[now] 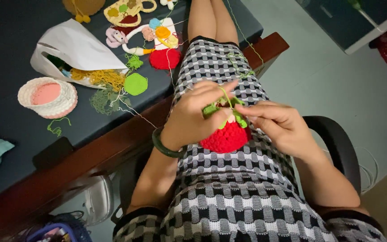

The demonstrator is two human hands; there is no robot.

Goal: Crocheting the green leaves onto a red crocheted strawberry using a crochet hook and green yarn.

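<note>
Head view, and the red crochet ball (pixel 225 138) with its green leafy top (pixel 220 109) sits over the lap of the checked dress (pixel 229 197), pinched between both hands. Left hand (pixel 192 115), green bangle (pixel 164 145) at the wrist, is closed around the ball's left side with green yarn (pixel 242 49) over a raised finger, while right hand (pixel 279 125) has its fingertips clamped on the green top. Off to the left, the dark tabletop (pixel 5 40) carries a green crochet disc (pixel 135 84), a white-and-pink basket (pixel 48 96) and a white bag (pixel 75 49).
</note>
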